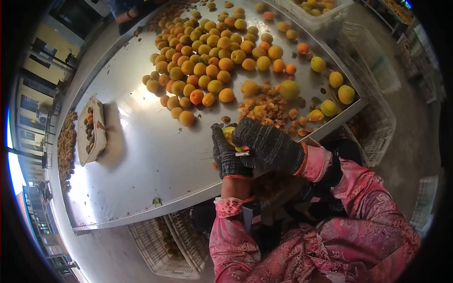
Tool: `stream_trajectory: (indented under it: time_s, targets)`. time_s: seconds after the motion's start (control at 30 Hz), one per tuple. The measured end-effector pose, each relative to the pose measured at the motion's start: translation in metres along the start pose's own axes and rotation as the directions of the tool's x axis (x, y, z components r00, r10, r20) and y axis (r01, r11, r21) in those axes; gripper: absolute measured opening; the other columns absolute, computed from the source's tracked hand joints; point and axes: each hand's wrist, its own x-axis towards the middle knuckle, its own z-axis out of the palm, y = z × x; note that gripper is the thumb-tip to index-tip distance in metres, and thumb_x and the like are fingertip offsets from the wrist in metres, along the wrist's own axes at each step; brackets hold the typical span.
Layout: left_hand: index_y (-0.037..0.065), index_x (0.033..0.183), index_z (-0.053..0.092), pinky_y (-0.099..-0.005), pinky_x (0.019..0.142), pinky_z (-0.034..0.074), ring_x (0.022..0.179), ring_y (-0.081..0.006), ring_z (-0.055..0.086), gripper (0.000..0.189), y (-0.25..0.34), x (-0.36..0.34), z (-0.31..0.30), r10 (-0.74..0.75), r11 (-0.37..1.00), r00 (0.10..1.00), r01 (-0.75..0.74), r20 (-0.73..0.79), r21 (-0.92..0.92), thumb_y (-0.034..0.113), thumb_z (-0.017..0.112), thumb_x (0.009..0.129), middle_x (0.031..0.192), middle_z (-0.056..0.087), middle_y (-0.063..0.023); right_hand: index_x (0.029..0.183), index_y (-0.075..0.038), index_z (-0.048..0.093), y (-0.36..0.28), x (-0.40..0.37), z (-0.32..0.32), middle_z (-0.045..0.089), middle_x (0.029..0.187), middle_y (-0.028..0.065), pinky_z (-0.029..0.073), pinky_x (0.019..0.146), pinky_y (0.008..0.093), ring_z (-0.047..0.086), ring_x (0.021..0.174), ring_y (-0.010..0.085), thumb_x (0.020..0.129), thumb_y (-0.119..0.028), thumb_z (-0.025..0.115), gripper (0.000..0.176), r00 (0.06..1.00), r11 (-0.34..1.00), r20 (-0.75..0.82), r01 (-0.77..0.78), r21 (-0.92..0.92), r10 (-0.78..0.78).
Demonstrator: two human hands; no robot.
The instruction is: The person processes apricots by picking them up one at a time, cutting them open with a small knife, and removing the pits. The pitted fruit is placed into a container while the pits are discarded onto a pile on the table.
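Both my hands wear dark grey knitted gloves with orange cuffs and meet over the near edge of the metal table (155, 155). My left hand (229, 154) is closed around a yellow apricot (228, 135). From the right, my right hand (268, 144) is closed at the same fruit, gripping what looks like a small knife (242, 152) with a red and whitish part showing. Its blade is thin and hard to make out. Just beyond the hands lies a heap of orange apricot pieces (264, 112). A large pile of whole apricots (203, 61) spreads farther back.
A whitish tray (97, 137) with dark and orange bits stands at the left, beside a row of brown pits (66, 146). Plastic crates (181, 264) sit below the table. A fruit-filled crate (325, 21) is at the back right. Another person's arm (126, 16) shows at the far edge.
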Motion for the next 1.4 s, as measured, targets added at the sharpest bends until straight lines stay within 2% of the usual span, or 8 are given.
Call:
stream_trajectory:
  time_s: [0.2,0.3,0.4,1.03,1.23,1.27,1.3,1.4]
  targets:
    - [0.011,0.093,0.055,-0.0253,0.038,0.040,0.049,-0.0158,0.052,0.037,0.010,-0.016,0.026,-0.017,0.997,0.989,0.006,-0.150,-0.071,0.047,0.048,0.086,0.077,0.060,-0.0052,0.108,-0.003,0.053,-0.004,0.010,-0.024,0.057,0.093,0.0098,0.048,0.074,0.0320,0.058,0.083,0.0196,0.071,-0.014,0.071,0.043,0.888,0.852,-0.103,-0.390,0.350,0.448]
    - [0.006,0.094,0.057,-0.0249,0.043,0.044,0.053,-0.0168,0.054,0.049,0.014,-0.015,0.015,-0.025,1.000,0.998,0.025,0.064,0.000,0.052,0.045,0.084,0.078,0.061,-0.0097,0.114,-0.003,0.050,0.021,0.009,-0.041,0.058,0.093,0.0092,0.048,0.074,0.0304,0.058,0.083,0.0179,0.072,-0.015,0.072,0.049,0.852,0.834,0.042,-0.520,0.186,0.522]
    - [0.006,0.092,0.057,-0.0197,0.033,0.032,0.042,-0.0134,0.046,0.050,0.010,-0.021,0.031,0.047,0.998,0.993,-0.042,-0.107,0.045,0.053,0.045,0.084,0.068,0.058,-0.0080,0.115,-0.001,0.049,0.023,0.008,-0.047,0.058,0.097,0.0118,0.048,0.077,0.0298,0.058,0.088,0.0192,0.074,-0.019,0.070,0.049,0.848,0.829,-0.019,-0.513,0.224,0.529]
    - [0.004,0.099,0.053,-0.0215,0.046,0.043,0.071,-0.0171,0.057,0.042,0.008,-0.077,0.040,0.236,0.913,0.961,-0.270,0.144,0.305,0.044,0.047,0.088,0.082,0.058,-0.0094,0.095,-0.004,0.057,0.045,-0.020,-0.096,0.061,0.087,0.0140,0.049,0.068,0.0356,0.061,0.079,0.0289,0.076,-0.017,0.067,0.026,0.896,0.879,-0.103,-0.444,-0.176,0.432]
    - [-0.001,0.104,0.055,-0.0281,0.075,0.044,0.080,-0.0166,0.054,0.042,-0.009,-0.117,0.030,0.167,0.677,0.902,-0.399,0.399,0.619,0.037,0.044,0.090,0.087,0.058,-0.0091,0.100,-0.006,0.058,0.020,-0.014,-0.115,0.063,0.085,0.0129,0.049,0.067,0.0339,0.063,0.077,0.0237,0.081,-0.016,0.062,0.022,0.780,0.779,0.014,-0.624,-0.067,0.626]
    - [-0.001,0.104,0.056,-0.0273,0.074,0.043,0.081,-0.0152,0.053,0.039,-0.011,-0.124,0.032,0.095,0.562,0.900,-0.401,0.425,0.724,0.034,0.045,0.090,0.088,0.058,-0.0085,0.100,-0.006,0.058,0.072,0.106,-0.101,0.063,0.085,0.0130,0.049,0.067,0.0340,0.063,0.077,0.0238,0.081,-0.016,0.062,0.022,0.784,0.782,0.010,-0.617,-0.088,0.620]
    - [-0.002,0.103,0.056,-0.0264,0.074,0.043,0.081,-0.0137,0.052,0.036,-0.015,-0.128,0.030,0.015,0.437,0.900,-0.398,0.436,0.807,0.030,0.047,0.089,0.088,0.057,-0.0078,0.100,-0.006,0.058,0.020,-0.041,-0.117,0.063,0.085,0.0131,0.049,0.067,0.0340,0.063,0.077,0.0239,0.081,-0.016,0.063,0.022,0.786,0.782,0.012,-0.613,-0.113,0.618]
    - [-0.001,0.103,0.057,-0.0266,0.072,0.043,0.080,-0.0121,0.052,0.028,-0.024,-0.128,0.016,-0.149,0.369,0.934,-0.252,0.324,0.895,0.021,0.051,0.088,0.089,0.057,-0.0067,0.099,-0.005,0.059,0.022,-0.065,-0.109,0.062,0.086,0.0133,0.049,0.068,0.0340,0.062,0.078,0.0242,0.080,-0.015,0.063,0.022,0.794,0.785,0.017,-0.598,-0.162,0.608]
